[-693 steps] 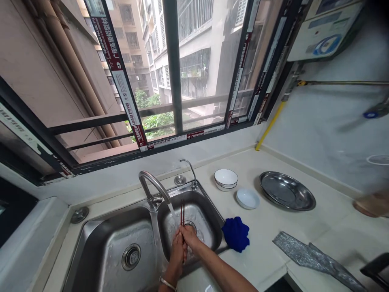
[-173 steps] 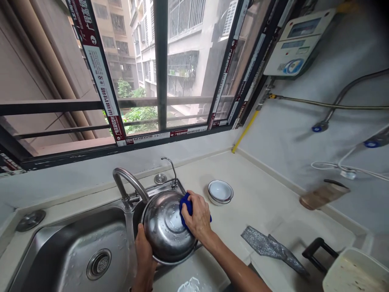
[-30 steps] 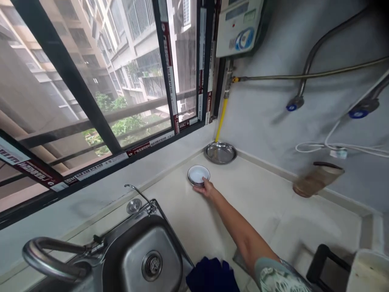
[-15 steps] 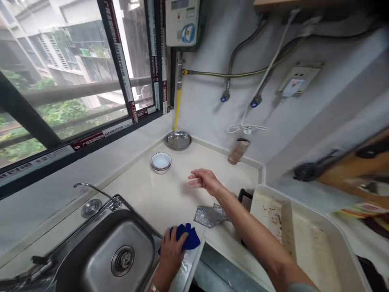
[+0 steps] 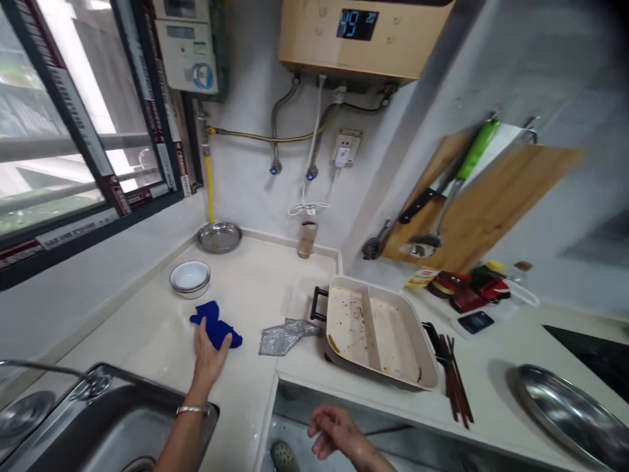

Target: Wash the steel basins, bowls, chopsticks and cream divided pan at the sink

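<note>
- The left hand [image 5: 209,351], with a metal bangle [image 5: 192,410] at the wrist, rests on the table [image 5: 255,282]; its grip is released, fingers spread, tips touching the lower edge of a crumpled blue cloth [image 5: 215,325].
- The cloth lies flat on the table, between a stack of white bowls [image 5: 189,278] and a crumpled silver mesh scouring pad [image 5: 285,337], touching neither.
- The right hand [image 5: 334,429] hangs just past the table's front edge, fingers loosely curled; its grip is released and it holds nothing.
- A stainless steel sink [image 5: 142,436] sits just beside the left forearm.
- A round steel plate [image 5: 219,237] lies in the corner behind the bowls, near a yellow gas pipe [image 5: 209,190].
- A glass [image 5: 307,240] stands against the wall.
- A white divided baking tray [image 5: 378,334] with food residue sits to the right of the scouring pad, with dark chopsticks [image 5: 455,383] just beside it.
- A large steel dish [image 5: 572,416] lies at the lower right.
- A bamboo cutting board [image 5: 491,190] hangs on the wall, under a water heater [image 5: 363,33] showing 49.
</note>
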`<move>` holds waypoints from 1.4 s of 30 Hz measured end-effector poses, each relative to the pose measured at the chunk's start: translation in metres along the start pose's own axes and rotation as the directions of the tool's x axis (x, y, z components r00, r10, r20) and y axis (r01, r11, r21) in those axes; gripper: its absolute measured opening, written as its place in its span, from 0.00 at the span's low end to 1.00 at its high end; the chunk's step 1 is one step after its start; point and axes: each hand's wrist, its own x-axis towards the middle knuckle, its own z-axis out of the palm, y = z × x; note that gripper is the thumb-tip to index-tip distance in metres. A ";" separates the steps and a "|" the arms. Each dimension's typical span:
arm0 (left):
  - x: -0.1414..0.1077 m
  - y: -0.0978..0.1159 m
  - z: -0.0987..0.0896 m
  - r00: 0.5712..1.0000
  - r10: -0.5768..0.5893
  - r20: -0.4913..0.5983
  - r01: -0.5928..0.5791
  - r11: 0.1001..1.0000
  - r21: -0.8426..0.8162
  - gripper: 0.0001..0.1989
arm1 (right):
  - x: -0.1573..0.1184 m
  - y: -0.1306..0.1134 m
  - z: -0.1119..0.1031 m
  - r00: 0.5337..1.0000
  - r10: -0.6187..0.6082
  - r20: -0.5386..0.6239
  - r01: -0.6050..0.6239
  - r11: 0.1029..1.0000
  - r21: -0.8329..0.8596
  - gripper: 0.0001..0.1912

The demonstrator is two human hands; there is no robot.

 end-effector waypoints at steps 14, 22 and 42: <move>-0.078 0.089 0.121 0.667 -0.204 0.717 0.631 0.665 -0.398 0.34 | -0.067 -0.064 -0.278 0.441 -0.392 -0.807 -0.059 0.885 -0.462 0.30; -0.051 0.138 0.206 0.696 -0.266 0.667 0.669 0.579 -0.467 0.27 | -0.019 -0.070 -0.340 0.615 -0.164 -0.771 0.080 0.986 -0.145 0.26; -0.052 0.079 0.162 0.816 0.084 0.572 -0.475 0.662 0.579 0.22 | 0.006 -0.057 -0.383 0.832 0.089 -0.547 -0.052 0.995 0.083 0.21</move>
